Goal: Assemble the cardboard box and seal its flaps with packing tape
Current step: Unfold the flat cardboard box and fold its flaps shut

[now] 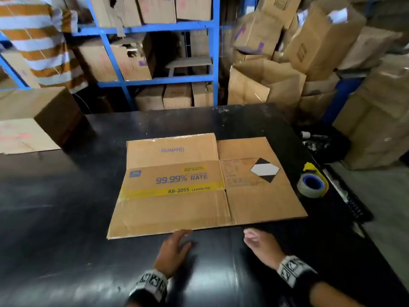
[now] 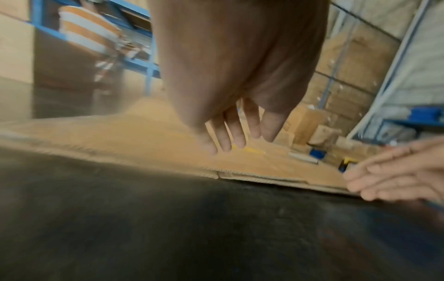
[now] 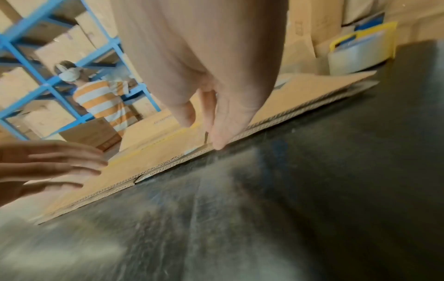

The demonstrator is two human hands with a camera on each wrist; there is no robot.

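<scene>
- The left hand [image 1: 174, 247] lay with fingers straight and holding nothing at the near edge of the flattened cardboard box [image 1: 199, 185].
- The right hand [image 1: 261, 242], fingers straight too, reached that same near edge.
- The box lay flat on the black table [image 1: 55, 218].
- The packing tape [image 1: 312, 185] sat just right of the box.

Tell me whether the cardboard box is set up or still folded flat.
Folded flat. The cardboard box lies as a flat sheet on the black table; the wrist views show its layered near edge lying on the tabletop, no walls raised.
</scene>
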